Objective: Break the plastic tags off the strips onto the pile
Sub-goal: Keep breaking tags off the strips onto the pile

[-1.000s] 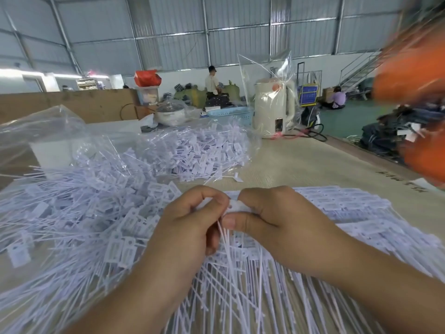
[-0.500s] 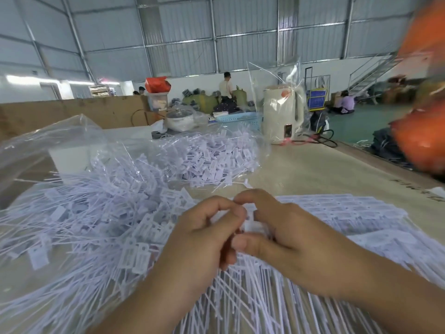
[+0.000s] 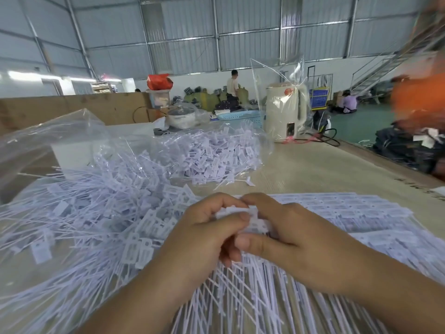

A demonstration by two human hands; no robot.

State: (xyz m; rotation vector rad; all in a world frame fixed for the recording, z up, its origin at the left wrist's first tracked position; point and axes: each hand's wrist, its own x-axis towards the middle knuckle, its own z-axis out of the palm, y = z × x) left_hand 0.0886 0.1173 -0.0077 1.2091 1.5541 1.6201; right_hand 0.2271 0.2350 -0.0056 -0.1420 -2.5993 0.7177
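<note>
Pinching a white plastic tag (image 3: 256,219) between both thumbs and forefingers, I hold my left hand (image 3: 207,237) and right hand (image 3: 301,237) close together, fingertips nearly touching. Under my wrists and out past my right hand lie the strips (image 3: 361,213), fanned flat on the table (image 3: 325,169). Left of my left hand spreads the pile (image 3: 96,213) of loose tags.

- Grey corrugated metal walls (image 3: 252,32) with steel framing enclose a large hall.
- A white lower wall band (image 3: 192,80) runs beneath them.
- A green painted floor (image 3: 356,121) spreads at right, below a grey metal staircase (image 3: 375,73).
- A brown cardboard partition (image 3: 72,109) stands at left.
- A bright strip light (image 3: 26,75) glows at far left.
</note>
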